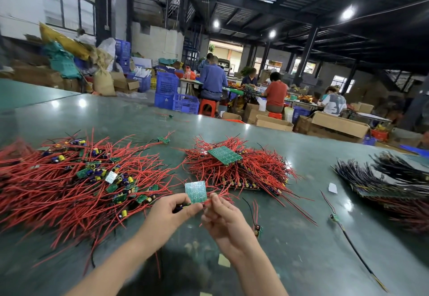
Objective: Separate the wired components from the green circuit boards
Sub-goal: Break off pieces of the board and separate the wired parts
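both hands meet above the near middle of the green worktop. the left hand pinches the lower left edge of a small green circuit board, with a dark blue part tucked under its fingers. the right hand pinches a red wire at the board's lower right corner, fingers curled around it. the board stands upright just above both grips, its flat printed face toward the camera, held clear of the worktop.

to the left lies a wide pile of red wires mixed with little green boards and yellow and blue parts. beyond the hands, slightly right, another red wire heap carries a larger green board on top. far right sits a stack of black wired boards. a single small board with wires lies just right of the right hand.
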{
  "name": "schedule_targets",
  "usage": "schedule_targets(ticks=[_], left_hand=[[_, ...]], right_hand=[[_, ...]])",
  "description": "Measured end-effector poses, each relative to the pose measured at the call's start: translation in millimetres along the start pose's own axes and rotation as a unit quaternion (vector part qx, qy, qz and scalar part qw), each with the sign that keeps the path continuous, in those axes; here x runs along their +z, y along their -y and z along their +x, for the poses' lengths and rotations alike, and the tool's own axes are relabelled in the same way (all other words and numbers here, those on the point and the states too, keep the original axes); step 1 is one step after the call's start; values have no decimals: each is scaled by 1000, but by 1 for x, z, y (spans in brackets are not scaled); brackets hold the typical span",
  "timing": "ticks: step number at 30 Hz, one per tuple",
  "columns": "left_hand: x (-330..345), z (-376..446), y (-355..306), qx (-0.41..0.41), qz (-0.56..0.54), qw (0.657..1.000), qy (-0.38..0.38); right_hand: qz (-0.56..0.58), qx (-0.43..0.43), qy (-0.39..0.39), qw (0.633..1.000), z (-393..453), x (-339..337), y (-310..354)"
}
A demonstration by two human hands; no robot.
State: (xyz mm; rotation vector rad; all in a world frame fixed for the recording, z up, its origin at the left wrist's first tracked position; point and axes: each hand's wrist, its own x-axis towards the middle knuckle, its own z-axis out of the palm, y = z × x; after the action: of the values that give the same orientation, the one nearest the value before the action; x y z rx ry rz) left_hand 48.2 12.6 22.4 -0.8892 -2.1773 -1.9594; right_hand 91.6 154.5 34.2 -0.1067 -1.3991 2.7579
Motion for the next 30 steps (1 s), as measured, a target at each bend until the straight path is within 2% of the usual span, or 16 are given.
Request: schedule_targets(ticks=[6, 12, 17, 20, 22, 24, 26, 28, 30], left_hand=[[-5, 0, 2, -14, 24, 1000, -7], [-5, 2, 4, -26, -17, 999, 15], [-12, 3, 9, -40, 7, 999, -4], [-12, 3, 10, -47, 10, 999, -9], [-13, 4, 11, -44, 6, 999, -15], [-13, 4, 11, -37, 16, 999, -10], [-12, 3, 11, -34, 32, 999, -1], [-9, 2, 11, -34, 53, 998, 6], [-9, 1, 11, -31, 63, 998, 1]], right_hand=[[-5, -40, -99, 994, 4, -4, 6], [72, 10, -43, 996, 1, 0, 7], [-5, -47, -136, 990, 3, -7, 14], [15, -51, -122, 991, 2, -8, 15], [-20, -73, -129, 989, 1, -9, 15], [-150, -139, -178, 963, 0, -11, 15], [-283, -216, -225, 907, 0, -13, 15], [-354, -264, -246, 863, -1, -14, 13], [-373, -279, -246, 850, -2, -13, 11]])
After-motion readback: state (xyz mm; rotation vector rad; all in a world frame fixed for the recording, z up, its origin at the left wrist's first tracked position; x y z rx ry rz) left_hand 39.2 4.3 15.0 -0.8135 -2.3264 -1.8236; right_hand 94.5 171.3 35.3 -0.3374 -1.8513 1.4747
